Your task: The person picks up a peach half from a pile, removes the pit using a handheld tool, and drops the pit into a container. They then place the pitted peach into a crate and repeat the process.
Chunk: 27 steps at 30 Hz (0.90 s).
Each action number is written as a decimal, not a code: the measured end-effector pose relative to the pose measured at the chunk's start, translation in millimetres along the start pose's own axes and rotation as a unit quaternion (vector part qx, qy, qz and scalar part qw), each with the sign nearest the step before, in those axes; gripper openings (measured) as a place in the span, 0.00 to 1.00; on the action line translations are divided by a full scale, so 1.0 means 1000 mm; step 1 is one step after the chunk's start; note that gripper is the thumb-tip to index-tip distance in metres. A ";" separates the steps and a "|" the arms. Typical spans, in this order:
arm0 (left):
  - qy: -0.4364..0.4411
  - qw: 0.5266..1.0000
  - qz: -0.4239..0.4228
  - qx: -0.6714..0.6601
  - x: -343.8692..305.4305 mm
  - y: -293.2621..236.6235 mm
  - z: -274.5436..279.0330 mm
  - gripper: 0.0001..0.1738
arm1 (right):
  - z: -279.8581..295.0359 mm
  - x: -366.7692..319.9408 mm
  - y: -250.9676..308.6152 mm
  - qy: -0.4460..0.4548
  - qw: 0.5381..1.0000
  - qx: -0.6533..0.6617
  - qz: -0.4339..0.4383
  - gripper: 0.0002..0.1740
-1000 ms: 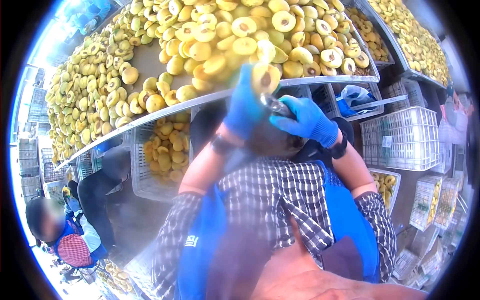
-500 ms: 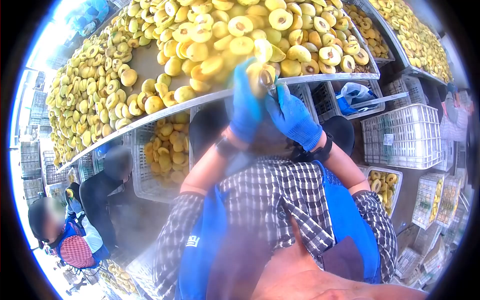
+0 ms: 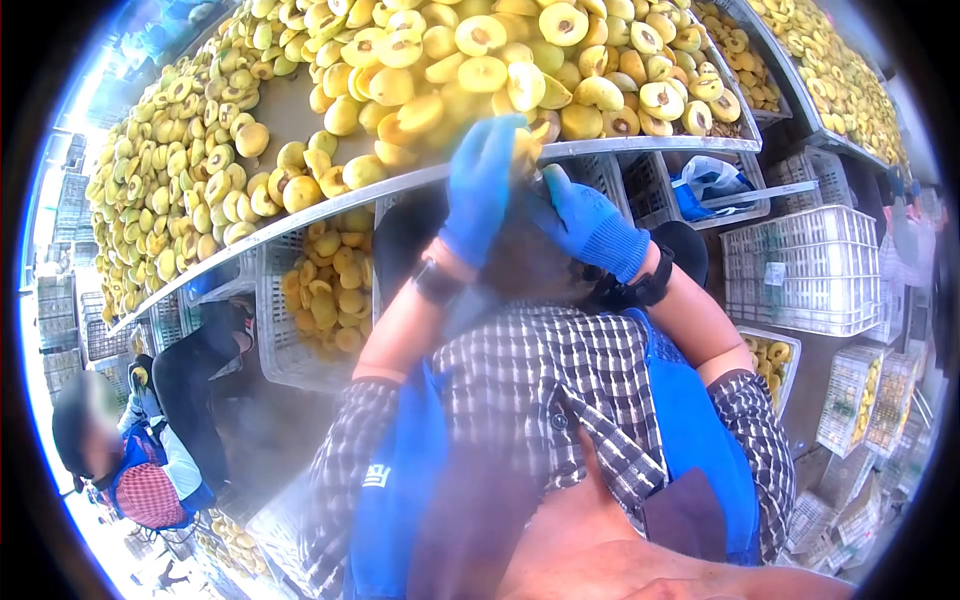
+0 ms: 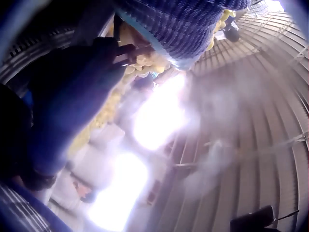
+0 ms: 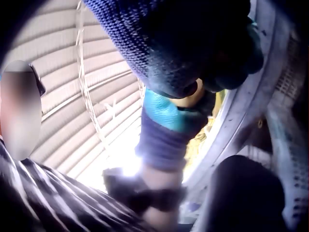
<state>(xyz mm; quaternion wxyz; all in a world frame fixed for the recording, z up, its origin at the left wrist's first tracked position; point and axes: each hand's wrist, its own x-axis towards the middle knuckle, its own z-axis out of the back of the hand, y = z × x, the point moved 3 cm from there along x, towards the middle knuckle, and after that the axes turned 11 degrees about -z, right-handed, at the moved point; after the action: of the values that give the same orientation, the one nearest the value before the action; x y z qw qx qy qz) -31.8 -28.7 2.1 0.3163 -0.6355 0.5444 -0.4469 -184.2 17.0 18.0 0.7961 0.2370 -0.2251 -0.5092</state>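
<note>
In the head view my left hand [image 3: 478, 190], in a blue glove, holds a yellow fruit half [image 3: 526, 148] at the table's front rim. Close on its right, the gloved right hand [image 3: 598, 228] is curled round a tool, mostly hidden there, its end near the fruit. The left wrist view shows the left glove [image 4: 174, 29] at the top and the right hand [image 4: 72, 101] with dark fingers and a thin shiny piece. From the right wrist, part of the fruit [image 5: 190, 99] shows between the right glove [image 5: 159, 48] and the left glove [image 5: 169, 116].
A metal-rimmed table [image 3: 285, 222] bears a heap of halved yellow fruit [image 3: 400, 85]. Below it stands a crate of fruit [image 3: 325, 290]. White crates [image 3: 800, 270] are stacked at the right. Another person [image 3: 150, 490] sits at the lower left.
The right hand has moved up and left, bringing the tool to the fruit. The left hand has shifted slightly left, and the fruit's cut face no longer shows as plainly.
</note>
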 end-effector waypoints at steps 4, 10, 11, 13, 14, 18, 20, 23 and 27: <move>0.032 0.989 -0.066 0.129 0.004 -0.005 -0.003 0.13 | 0.005 0.007 -0.010 -0.013 0.995 0.039 0.088 0.20; -0.029 0.996 -0.081 0.026 0.004 -0.013 -0.008 0.15 | 0.014 0.007 -0.010 -0.138 0.989 -0.055 -0.003 0.22; -0.038 0.977 -0.158 0.137 0.002 -0.018 -0.015 0.14 | 0.010 0.005 -0.010 -0.093 0.991 -0.085 -0.047 0.21; -0.074 0.969 -0.210 0.108 0.000 -0.012 -0.017 0.13 | 0.002 0.005 -0.008 -0.060 0.996 0.041 -0.061 0.21; -0.062 0.930 -0.305 0.196 0.001 -0.002 -0.014 0.13 | -0.002 0.003 -0.011 -0.043 0.991 0.101 -0.070 0.21; 0.007 0.991 -0.066 0.116 0.002 -0.023 -0.015 0.14 | 0.003 -0.002 -0.011 -0.086 0.996 0.020 0.020 0.15; 0.074 0.989 0.079 0.099 0.014 -0.024 -0.008 0.14 | 0.009 -0.005 -0.004 -0.060 0.994 -0.066 0.059 0.17; 0.209 0.922 -0.170 0.277 0.016 -0.020 0.004 0.18 | -0.012 -0.003 -0.028 -0.034 0.993 0.103 0.044 0.20; 0.087 0.993 -0.068 0.041 0.003 -0.013 -0.005 0.17 | -0.001 -0.003 -0.010 0.167 0.838 0.440 -0.275 0.19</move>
<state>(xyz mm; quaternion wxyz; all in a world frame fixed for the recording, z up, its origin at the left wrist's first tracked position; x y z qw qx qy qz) -31.2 -28.4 15.8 0.2621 -0.6160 0.5071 -0.5428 -191.3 16.2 10.8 0.4608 0.6959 -0.2153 -0.5070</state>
